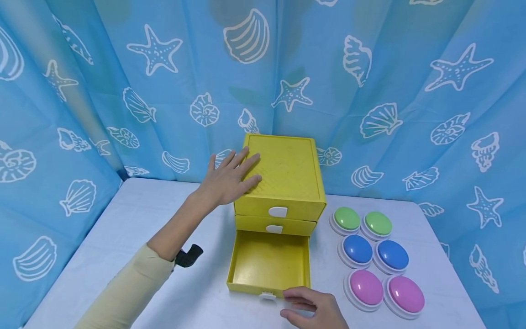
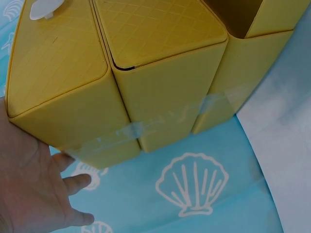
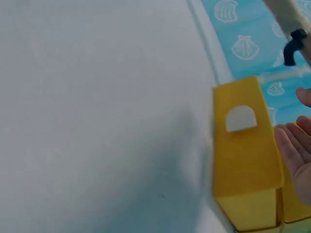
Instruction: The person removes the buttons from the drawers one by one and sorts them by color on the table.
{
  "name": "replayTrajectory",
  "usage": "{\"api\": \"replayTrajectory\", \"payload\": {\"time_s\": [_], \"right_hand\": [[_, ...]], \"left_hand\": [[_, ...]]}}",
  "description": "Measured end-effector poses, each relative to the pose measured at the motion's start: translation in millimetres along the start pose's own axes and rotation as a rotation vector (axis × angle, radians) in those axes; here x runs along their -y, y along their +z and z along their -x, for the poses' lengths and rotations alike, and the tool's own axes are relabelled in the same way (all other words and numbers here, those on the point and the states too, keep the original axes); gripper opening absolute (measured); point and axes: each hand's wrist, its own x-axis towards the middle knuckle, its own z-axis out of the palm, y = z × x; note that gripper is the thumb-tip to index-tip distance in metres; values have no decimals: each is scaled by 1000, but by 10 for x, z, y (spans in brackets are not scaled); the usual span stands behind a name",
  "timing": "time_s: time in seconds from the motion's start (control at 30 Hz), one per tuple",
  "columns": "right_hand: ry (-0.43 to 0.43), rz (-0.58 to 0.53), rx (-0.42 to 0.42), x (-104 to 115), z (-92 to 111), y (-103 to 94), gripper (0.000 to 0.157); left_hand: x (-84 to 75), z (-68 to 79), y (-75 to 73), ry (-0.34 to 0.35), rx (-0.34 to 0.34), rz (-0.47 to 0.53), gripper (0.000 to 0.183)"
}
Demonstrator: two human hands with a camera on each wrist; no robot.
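Note:
A yellow drawer cabinet with three drawers stands on the white table. Its bottom drawer is pulled out with nothing inside, while the two above are closed. My left hand rests with spread fingers on the cabinet's top left edge; the left wrist view shows the hand against the cabinet's side. Beside the white handle of the pulled-out drawer is my right hand, fingers relaxed and slightly bent. In the right wrist view, that hand is close to the drawer front, holding nothing; contact is unclear.
Right of the cabinet sit several round push buttons in pairs: green, blue and pink. A blue curtain with white shells and starfish hangs behind and beside the table. A black strap shows at my left wrist.

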Motion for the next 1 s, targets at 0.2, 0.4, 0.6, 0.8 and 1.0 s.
{"api": "replayTrajectory", "payload": {"time_s": [0.2, 0.4, 0.6, 0.8, 1.0], "right_hand": [[22, 7, 38, -89, -13, 91, 39], [8, 116, -4, -132, -40, 156, 37], [42, 252, 29, -160, -118, 176, 41], [36, 334, 27, -208, -173, 223, 36], [-23, 367, -38, -238, -203, 271, 28]], "left_hand": [[1, 4, 8, 1, 5, -3, 66], [2, -4, 10, 2, 3, 4, 66], [4, 0, 8, -2, 0, 6, 66], [-3, -4, 5, 3, 7, 17, 66], [4, -9, 6, 0, 7, 12, 66]]}}
